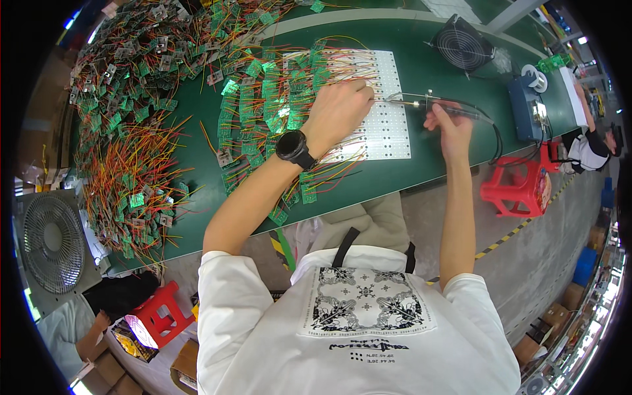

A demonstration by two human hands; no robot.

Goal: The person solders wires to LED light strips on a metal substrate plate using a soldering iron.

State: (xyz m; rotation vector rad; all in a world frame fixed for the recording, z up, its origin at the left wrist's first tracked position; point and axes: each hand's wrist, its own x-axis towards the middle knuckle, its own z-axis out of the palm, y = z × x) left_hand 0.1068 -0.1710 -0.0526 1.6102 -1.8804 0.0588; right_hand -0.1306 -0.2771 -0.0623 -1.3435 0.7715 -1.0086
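Soldering iron [426,103] crosswise, tip [401,102] leftward, in closed right hand [450,128]; grip of left hand [339,108] unclear.

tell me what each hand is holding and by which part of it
The right hand holds a soldering tool by its black handle. The left hand is at the white board; whether it grips anything can't be told.

Bright, fairly even light reaches the left hand [341,107]; glare whitens some green boards [229,87] to its left. Well out to its right, highlights blow out and straight lines bow toward a black rim.
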